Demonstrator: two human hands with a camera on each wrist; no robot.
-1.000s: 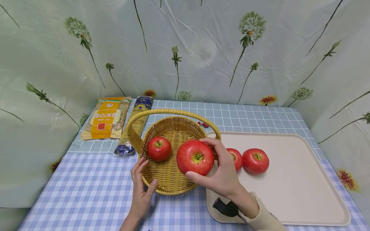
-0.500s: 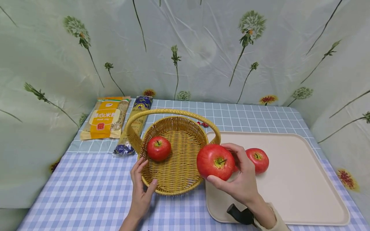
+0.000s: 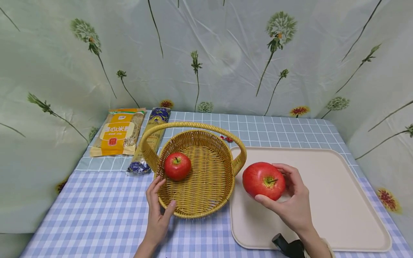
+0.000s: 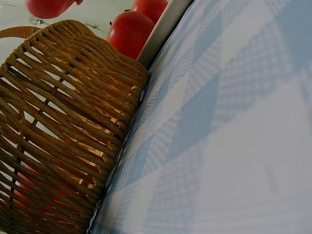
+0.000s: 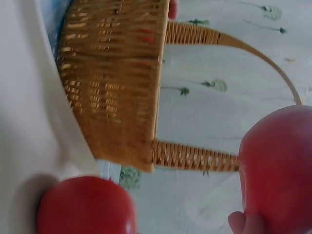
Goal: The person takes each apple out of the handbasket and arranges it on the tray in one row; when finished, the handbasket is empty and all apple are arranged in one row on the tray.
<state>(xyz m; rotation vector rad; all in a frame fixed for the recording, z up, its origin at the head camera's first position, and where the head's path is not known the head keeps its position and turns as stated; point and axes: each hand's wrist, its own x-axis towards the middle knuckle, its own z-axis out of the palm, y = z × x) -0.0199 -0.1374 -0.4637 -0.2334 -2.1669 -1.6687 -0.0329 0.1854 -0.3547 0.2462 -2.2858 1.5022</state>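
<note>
While left hand (image 3: 157,215) rests spread on lower-center basket rim (image 3: 197,215), right hand (image 3: 295,205) could drop center-right apple (image 3: 259,180), pinched one-sided.

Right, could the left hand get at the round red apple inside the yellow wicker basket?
Likely yes: the left hand is at the basket's rim near the apple, which is uncovered; only that rim intervenes.

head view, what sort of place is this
Probably a small staged tabletop set rather than a working kitchen: a flowered sheet closes in the checked tablecloth, on which a wicker basket stands beside a tray.
</note>
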